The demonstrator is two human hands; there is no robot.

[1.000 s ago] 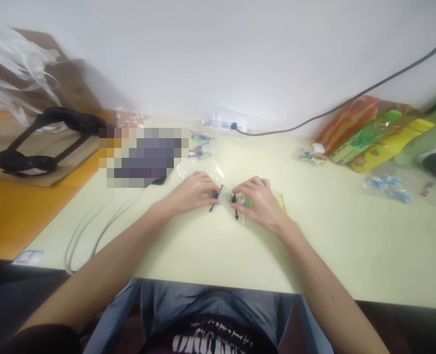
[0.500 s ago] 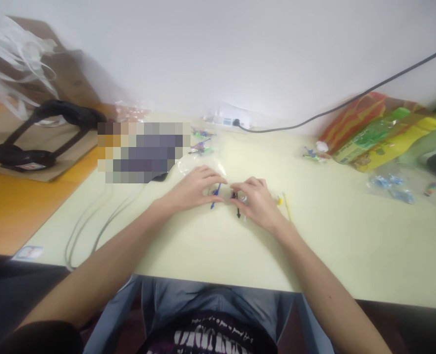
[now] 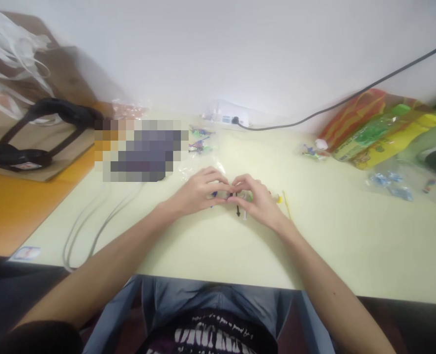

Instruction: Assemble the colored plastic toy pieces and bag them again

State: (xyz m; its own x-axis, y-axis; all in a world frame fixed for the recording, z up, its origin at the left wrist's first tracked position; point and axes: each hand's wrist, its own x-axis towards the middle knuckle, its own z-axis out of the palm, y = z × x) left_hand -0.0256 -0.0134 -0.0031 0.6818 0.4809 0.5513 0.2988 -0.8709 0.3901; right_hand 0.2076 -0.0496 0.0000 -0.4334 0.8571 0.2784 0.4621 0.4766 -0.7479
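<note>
My left hand (image 3: 203, 191) and my right hand (image 3: 256, 200) meet fingertip to fingertip over the table. Between the fingertips of my right hand is a small dark piece (image 3: 230, 195), its shape mostly covered. Left thumb and fingers close from the other side on something too small and hidden to name. A blue plastic piece (image 3: 213, 195) shows partly under my left hand. Below my right hand, a black arrow-tipped stick (image 3: 238, 211) and a thin white piece (image 3: 245, 215) point toward me. Just right of that hand lie a yellow piece (image 3: 278, 198) and a yellow stick (image 3: 287, 204).
Small colourful pieces (image 3: 200, 145) in clear plastic lie behind my left hand, others (image 3: 313, 152) farther right. A bag of light-blue pieces (image 3: 391, 184), a green-capped bottle (image 3: 376, 132) and a yellow package (image 3: 391, 147) stand right. Cables (image 3: 103, 226) cross the left side.
My hands have come together, the left moving slightly right, so their fingertips now meet. The blue piece is more covered by my left hand.
</note>
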